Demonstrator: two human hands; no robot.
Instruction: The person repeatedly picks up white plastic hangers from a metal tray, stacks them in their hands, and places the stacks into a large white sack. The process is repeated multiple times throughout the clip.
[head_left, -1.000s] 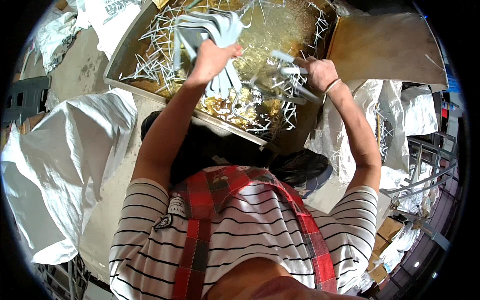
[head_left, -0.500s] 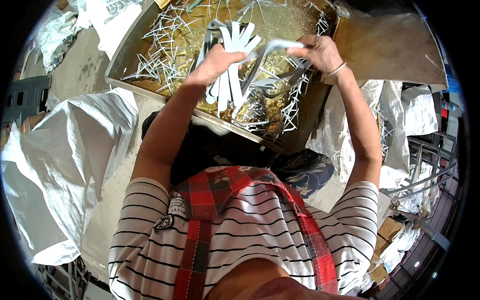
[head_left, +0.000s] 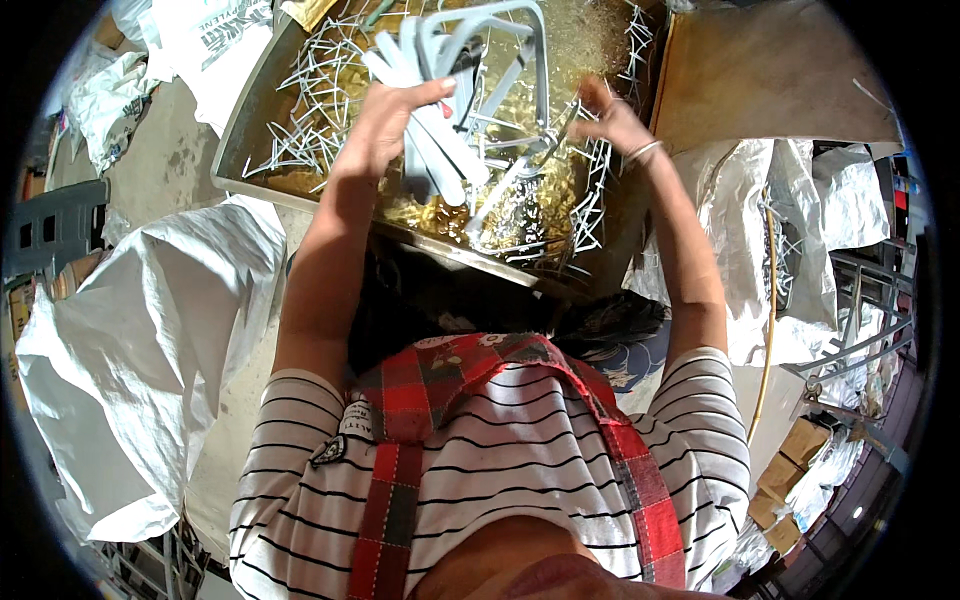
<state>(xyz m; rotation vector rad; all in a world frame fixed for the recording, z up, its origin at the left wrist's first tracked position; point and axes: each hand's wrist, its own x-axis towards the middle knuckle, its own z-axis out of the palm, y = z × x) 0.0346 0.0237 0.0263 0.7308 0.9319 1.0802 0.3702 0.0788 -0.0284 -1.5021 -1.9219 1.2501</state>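
My left hand is closed round a bundle of pale grey flat strips with rounded ends, the thumb lying across it. A bent, U-shaped grey piece sticks out from the bundle's far right side. To the right, my right hand hangs over the tray with thumb and fingers apart, slightly blurred. Closest to its fingertips are loose grey strips. Both hands are above a large metal tray holding yellowish, glittering contents, perhaps liquid.
Thin white sticks lie scattered along the tray's left and right sides. A brown board adjoins the tray on the right. White sacks lie at the left, with more sacks and cardboard boxes at the right.
The bent piece that my right hand gripped is now with the bundle in my left hand. My right hand has let go and shifted slightly down and left; the bundle has tilted.
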